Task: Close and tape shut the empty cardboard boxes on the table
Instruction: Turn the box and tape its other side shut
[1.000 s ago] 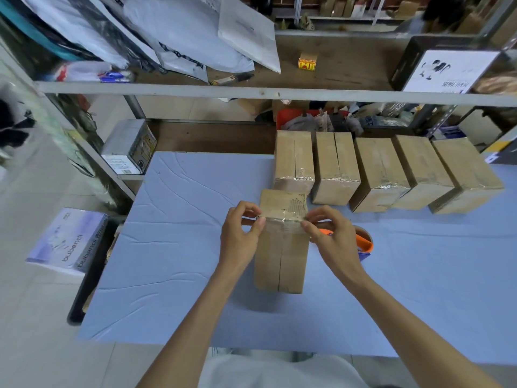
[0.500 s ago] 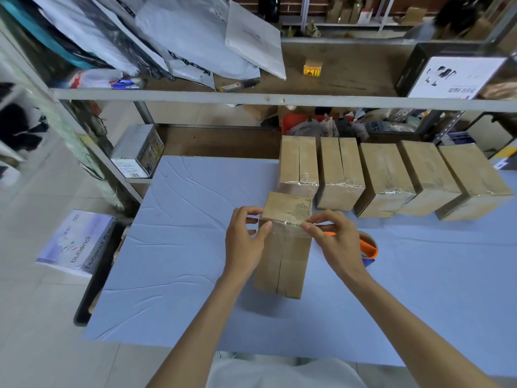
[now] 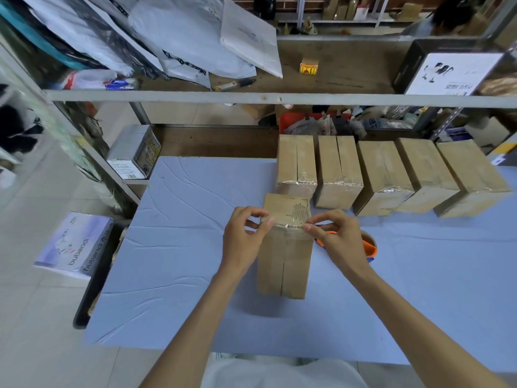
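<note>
Nearest the camera, two bare forearms reach out over the blue table [image 3: 173, 275] toward the cardboard box [image 3: 282, 264] that stands in the middle of it, and this box is the anchor for everything else. Its long face shows a centre seam running toward the person, and a strip of clear tape [image 3: 288, 225] crosses the box's far upper edge. The left hand [image 3: 243, 239] sits at the box's left side, thumb and forefinger closed in a pinch on the left end of that tape, the other fingers curled. The right hand [image 3: 338, 236] mirrors it at the box's right side, thumb and forefinger pinched on the tape's right end, pressing it at the corner. Just right of the box, partly hidden behind the right hand, lies an orange tape dispenser [image 3: 369, 247] on the table. Beyond the box, a row of five boxes [image 3: 383, 175] stands along the table's far edge, glossy tape showing over their near edges; the leftmost of them stands just behind the box, nearly touching it. Left of the box, past the table's edge, a white package printed "bubendi" [image 3: 74, 245] lies low near the floor, and farther on a small printed carton [image 3: 134, 152] rests on a low shelf. Farthest back, above the row, an upper shelf [image 3: 279, 98] carries grey mailer bags [image 3: 195, 37] and a little yellow box [image 3: 309, 65].
</note>
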`<state>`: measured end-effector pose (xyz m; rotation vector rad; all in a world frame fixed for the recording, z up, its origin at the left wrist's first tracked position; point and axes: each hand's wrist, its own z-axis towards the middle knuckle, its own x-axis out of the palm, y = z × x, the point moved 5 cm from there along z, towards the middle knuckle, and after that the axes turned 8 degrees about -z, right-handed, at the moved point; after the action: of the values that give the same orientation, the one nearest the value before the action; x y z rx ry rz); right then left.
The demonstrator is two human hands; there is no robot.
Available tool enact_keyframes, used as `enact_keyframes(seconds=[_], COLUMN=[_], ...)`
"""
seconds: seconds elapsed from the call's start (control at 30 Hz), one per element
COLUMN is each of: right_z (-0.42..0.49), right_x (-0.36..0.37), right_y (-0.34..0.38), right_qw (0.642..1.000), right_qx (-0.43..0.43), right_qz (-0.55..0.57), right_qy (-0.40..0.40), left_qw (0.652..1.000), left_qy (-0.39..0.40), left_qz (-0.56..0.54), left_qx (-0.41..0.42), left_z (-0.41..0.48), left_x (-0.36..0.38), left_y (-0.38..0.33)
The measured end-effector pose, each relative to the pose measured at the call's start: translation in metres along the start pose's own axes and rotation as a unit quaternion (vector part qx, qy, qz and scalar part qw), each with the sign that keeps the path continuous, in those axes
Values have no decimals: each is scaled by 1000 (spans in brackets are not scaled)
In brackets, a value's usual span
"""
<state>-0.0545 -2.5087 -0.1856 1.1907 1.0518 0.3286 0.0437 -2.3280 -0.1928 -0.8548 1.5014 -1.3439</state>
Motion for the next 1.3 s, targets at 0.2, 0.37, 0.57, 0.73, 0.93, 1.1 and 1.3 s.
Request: enact_keyframes(seconds=[0.2,0.37,0.57,0.73,0.93,1.1,1.3], right_z=[-5,-4,-1,6,12,21,32], right_x=[3,3,8,9,26,29,17], right_y=[1,1,-5,2,6,7,0], right_qw=[1000,999,995,991,985,982,972], right_qx=[10,30,85,118,131,165,219], right_qz=[5,0,-7,-3,-113,-95,69], right_qy=[-17,-30,-53,-62,5,16,42], left_qw=[997,992,980,972,966,970,953], left_qy=[-32,-25,-10,-47,-73,-51,-55], left_qz=[-38,-79,-148,-178,-141,-124,-183], left_qx=[-54,-93,-130,-144,-202,-203,-237], left_z=[4,6,10,10,16,15,22], left_x=[-2,3,6,9,10,16,18], left_y=[5,16,18,20,23,25,27])
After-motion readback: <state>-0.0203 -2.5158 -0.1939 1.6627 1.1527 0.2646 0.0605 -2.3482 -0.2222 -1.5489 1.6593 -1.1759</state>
